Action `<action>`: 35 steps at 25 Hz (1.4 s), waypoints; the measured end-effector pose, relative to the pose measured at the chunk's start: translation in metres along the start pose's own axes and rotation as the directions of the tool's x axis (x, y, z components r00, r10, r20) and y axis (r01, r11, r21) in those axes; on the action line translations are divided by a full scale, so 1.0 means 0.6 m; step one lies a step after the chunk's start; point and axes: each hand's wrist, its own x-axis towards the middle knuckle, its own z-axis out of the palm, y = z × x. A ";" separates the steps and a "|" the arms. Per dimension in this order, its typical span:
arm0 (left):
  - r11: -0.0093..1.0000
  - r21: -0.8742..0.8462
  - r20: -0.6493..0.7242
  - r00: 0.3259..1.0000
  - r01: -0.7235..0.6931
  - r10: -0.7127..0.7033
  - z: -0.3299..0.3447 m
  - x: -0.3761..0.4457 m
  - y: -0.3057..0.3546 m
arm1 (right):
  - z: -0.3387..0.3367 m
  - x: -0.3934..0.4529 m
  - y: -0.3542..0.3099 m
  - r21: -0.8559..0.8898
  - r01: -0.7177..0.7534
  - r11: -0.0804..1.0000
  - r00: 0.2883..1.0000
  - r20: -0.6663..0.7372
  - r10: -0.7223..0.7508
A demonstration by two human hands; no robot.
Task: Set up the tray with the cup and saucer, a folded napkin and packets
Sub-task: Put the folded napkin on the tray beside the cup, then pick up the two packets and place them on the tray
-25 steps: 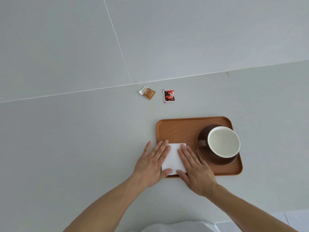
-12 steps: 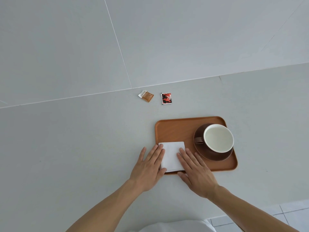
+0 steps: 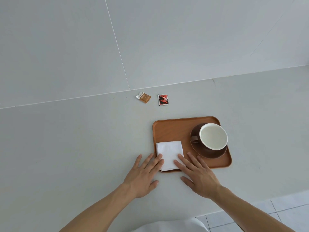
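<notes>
A brown wooden tray (image 3: 172,129) lies on the grey counter. On its right side a brown cup (image 3: 213,138) with a white inside stands on a brown saucer (image 3: 209,154). A folded white napkin (image 3: 168,151) lies flat in the tray's near left corner. My left hand (image 3: 144,174) and my right hand (image 3: 198,174) rest flat with spread fingers, only their fingertips touching the napkin's near edge. Two packets lie beyond the tray near the wall: a tan one (image 3: 143,97) and a red and black one (image 3: 163,99).
The counter meets a grey wall just behind the packets. The counter's near edge runs at the lower right, with a tiled floor (image 3: 250,220) below it. A white garment (image 3: 167,226) shows at the bottom.
Both hands have slid back toward me, off most of the napkin, so more of it shows. The napkin, tray and cup stay in place.
</notes>
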 end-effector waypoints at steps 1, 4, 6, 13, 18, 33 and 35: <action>1.000 -0.001 -0.003 1.000 0.001 -0.001 0.000 0.000 0.000 | -0.002 0.000 -0.002 0.002 -0.004 1.000 1.000 0.011 0.004; 0.997 -0.079 -0.038 0.999 -0.003 0.000 -0.006 0.003 0.002 | -0.013 0.001 -0.013 0.003 -0.031 1.000 0.999 0.026 0.031; 0.984 -0.178 -0.103 0.995 -0.025 0.007 -0.023 0.010 -0.002 | -0.033 0.006 -0.025 -0.007 -0.037 0.999 0.999 -0.002 0.037; 0.832 -0.553 -0.144 0.981 0.032 -0.134 -0.103 0.042 -0.037 | -0.140 0.082 -0.052 -0.007 0.037 0.999 0.994 -0.104 -0.038; 0.712 -0.663 -0.037 0.939 0.233 -0.342 -0.159 0.075 -0.106 | -0.230 0.166 -0.013 0.020 0.046 0.999 0.987 -0.156 -0.042; 0.606 -0.478 0.096 0.724 0.635 -0.683 -0.274 0.269 -0.308 | -0.317 0.441 0.161 0.019 -0.048 0.999 0.995 -0.090 0.049; 0.622 -0.460 0.038 0.714 0.633 -0.699 -0.272 0.296 -0.328 | -0.307 0.474 0.164 0.049 -0.051 0.997 0.994 -0.096 0.056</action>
